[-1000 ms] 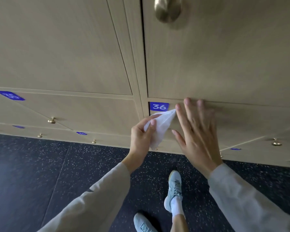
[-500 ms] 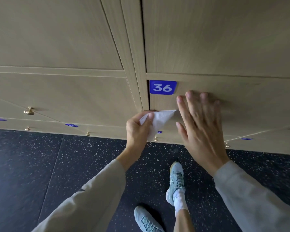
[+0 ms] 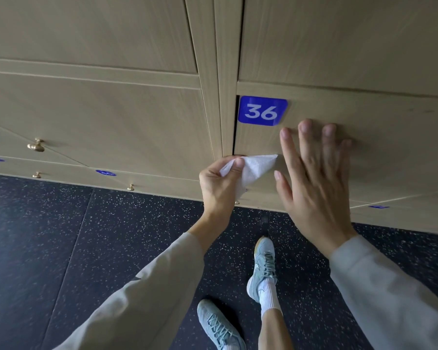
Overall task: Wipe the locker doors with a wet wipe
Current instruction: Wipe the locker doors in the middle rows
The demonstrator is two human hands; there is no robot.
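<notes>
Locker wall (image 3: 111, 109): pale wood-grain doors fill the upper half of the view, with small brass knobs (image 3: 36, 145) on doors toward nine o'clock.
Floor (image 3: 61, 248): dark rubber with light speckles, across the lower half.
Locker door (image 3: 390, 160): the door being cleaned, at about one o'clock from centre; its left edge runs beside a dark vertical gap.
Sleeves: light grey (image 3: 142, 294), covering both forearms, which rise from the bottom edge.
Shoes: two pale blue-grey lace-up trainers (image 3: 263, 266) at six o'clock, with a white sock above one.
Right hand (image 3: 314, 183): flat, fingers straight and spread, fingertips lying on the door and pointing to twelve o'clock; it holds nothing.
Left hand (image 3: 218, 188): fingers curled, thumb and forefinger pinching the wet wipe at its upper left end.
Wet wipe (image 3: 253, 170): white, crumpled into a rough triangle, at the lower left corner of the door, just at nine o'clock of the right hand; its long axis runs from the top right corner down toward seven o'clock.
Number plate (image 3: 263, 111): blue, rounded corners, white "36", at the door's upper left corner.
Other plates (image 3: 106, 173): blue, too blurred to read.
</notes>
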